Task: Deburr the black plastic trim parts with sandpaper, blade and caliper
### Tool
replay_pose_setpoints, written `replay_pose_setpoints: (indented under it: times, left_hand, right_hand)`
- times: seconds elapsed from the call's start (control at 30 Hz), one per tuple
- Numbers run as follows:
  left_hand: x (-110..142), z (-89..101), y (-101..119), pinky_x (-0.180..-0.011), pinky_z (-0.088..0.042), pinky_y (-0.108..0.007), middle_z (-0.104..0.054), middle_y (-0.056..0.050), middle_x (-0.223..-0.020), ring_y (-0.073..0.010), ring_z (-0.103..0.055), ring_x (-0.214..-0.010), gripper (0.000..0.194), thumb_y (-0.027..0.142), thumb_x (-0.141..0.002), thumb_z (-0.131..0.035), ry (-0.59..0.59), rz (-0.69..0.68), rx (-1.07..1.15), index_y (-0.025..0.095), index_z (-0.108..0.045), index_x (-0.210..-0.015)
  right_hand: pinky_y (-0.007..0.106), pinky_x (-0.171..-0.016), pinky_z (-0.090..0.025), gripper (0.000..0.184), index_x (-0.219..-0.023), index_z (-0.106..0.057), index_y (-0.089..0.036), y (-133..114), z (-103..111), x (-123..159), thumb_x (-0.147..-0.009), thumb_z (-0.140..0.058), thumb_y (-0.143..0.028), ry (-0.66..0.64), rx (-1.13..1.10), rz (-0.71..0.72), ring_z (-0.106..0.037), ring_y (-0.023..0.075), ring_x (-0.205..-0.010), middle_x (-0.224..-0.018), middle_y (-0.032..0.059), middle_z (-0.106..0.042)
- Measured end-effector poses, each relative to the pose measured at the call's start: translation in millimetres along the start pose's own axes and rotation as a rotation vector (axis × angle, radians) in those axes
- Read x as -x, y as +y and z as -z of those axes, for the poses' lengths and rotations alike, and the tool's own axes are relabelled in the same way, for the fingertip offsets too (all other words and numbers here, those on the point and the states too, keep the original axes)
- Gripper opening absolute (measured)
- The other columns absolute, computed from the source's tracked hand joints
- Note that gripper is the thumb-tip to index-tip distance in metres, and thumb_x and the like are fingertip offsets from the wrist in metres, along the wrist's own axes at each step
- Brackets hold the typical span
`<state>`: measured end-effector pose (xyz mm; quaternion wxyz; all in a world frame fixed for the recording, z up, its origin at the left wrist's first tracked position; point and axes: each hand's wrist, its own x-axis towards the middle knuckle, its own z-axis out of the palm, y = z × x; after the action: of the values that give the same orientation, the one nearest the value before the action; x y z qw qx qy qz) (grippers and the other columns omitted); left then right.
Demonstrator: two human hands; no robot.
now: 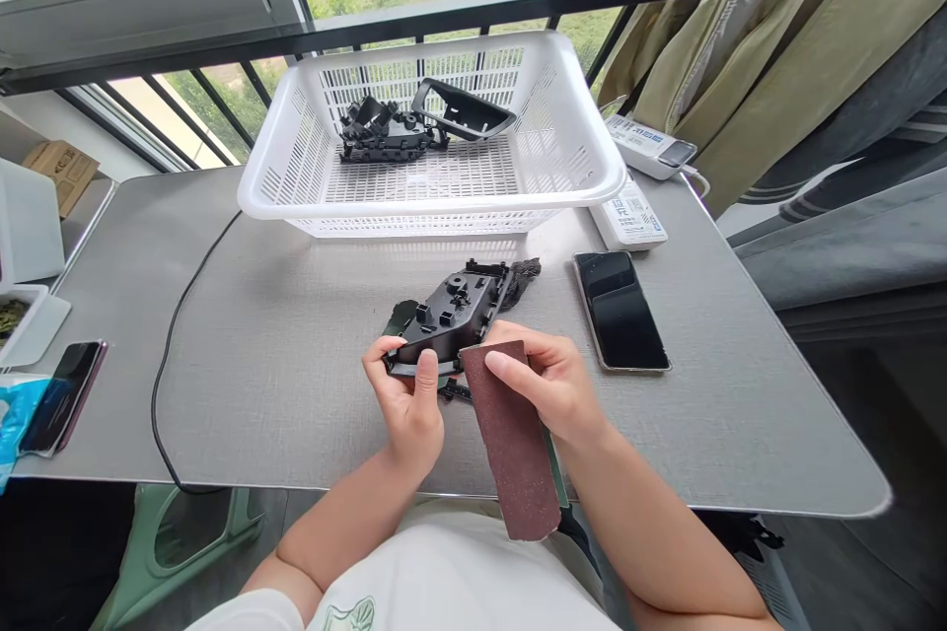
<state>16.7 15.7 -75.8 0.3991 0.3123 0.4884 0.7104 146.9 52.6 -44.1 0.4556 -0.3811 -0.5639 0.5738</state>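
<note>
My left hand [405, 399] grips a black moulded plastic part [451, 311] by its near edge, with the thumb on top. My right hand [544, 385] pinches a strip of maroon sandpaper [512, 439], which hangs down towards my lap. The strip's upper end touches the near edge of the part. A dark, frayed scrap [524, 281] lies under the far end of the part. In the white plastic basket [436, 207], a black moulded piece [389, 130] and a black open frame [463, 108] rest on the slotted floor.
A black phone [619, 311] lies right of my hands on the grey table mat [244, 365]. Two white power strips [628, 215] sit behind it. A black cable [167, 385] runs down the left side. Another phone [63, 394] lies at the left edge. A metal railing [444, 5] stands beyond.
</note>
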Motion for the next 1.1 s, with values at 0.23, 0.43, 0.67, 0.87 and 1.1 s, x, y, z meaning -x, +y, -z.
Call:
replay_pose_setpoints:
  times: [0.23, 0.43, 0.67, 0.87, 1.1]
  left_hand:
    - [1, 3.7, -4, -0.068, -0.045, -0.023, -0.054, 0.0, -0.09, -0.0095, -0.057, -0.073, 0.014, 0.029, -0.091, -0.056, -0.001, -0.367, -0.294, 0.025, -0.048, -0.102]
    - [1, 8.3, -10, -0.066, -0.043, -0.021, -0.051, 0.0, -0.089, -0.0094, -0.054, -0.072, 0.019, 0.017, -0.092, -0.053, -0.092, -0.589, -0.518, 0.024, -0.048, -0.108]
    - [-1, 7.8, -9, -0.065, -0.044, -0.02, -0.051, 0.001, -0.088, -0.008, -0.054, -0.069, 0.018, 0.016, -0.091, -0.054, -0.088, -0.605, -0.533, 0.023, -0.047, -0.107]
    - [2, 2.9, -4, -0.06, -0.044, -0.019, -0.053, 0.004, -0.083, -0.0059, -0.055, -0.062, 0.018, 0.022, -0.089, -0.059, -0.065, -0.366, -0.347, 0.024, -0.045, -0.101]
    - [0, -0.8, 1, -0.067, -0.047, -0.019, -0.06, 0.005, -0.086, -0.0056, -0.06, -0.066, 0.042, 0.024, -0.078, -0.074, 0.001, -0.043, -0.029, 0.026, -0.038, -0.101]
  right_hand:
    - [0.027, -0.056, -0.04, 0.021, -0.064, -0.06, -0.019, -1, 1, -1, -0.085, -0.057, -0.02, -0.054, 0.173, 0.099, -0.049, 0.0126, -0.058, -0.063, -0.0003, -0.055]
    - [0.025, -0.052, -0.037, 0.021, -0.065, -0.062, -0.018, -1, -5, -1, -0.084, -0.054, -0.016, -0.012, 0.411, 0.145, -0.042, 0.0108, -0.052, -0.055, -0.003, -0.047]
    - [0.026, -0.051, -0.036, 0.021, -0.066, -0.062, -0.019, -3, -2, 0, -0.085, -0.053, -0.018, 0.001, 0.435, 0.169, -0.043, 0.0113, -0.052, -0.056, -0.002, -0.049]
    - [0.026, -0.051, -0.033, 0.023, -0.061, -0.058, -0.019, -5, 0, 0, -0.084, -0.053, -0.02, 0.085, 0.392, 0.083, -0.042, 0.0113, -0.053, -0.056, -0.0023, -0.046]
    - [0.025, -0.052, -0.031, 0.035, -0.051, -0.044, -0.019, -7, 3, -3, -0.082, -0.056, -0.028, 0.067, 0.238, -0.082, -0.039, 0.011, -0.055, -0.056, -0.0031, -0.041]
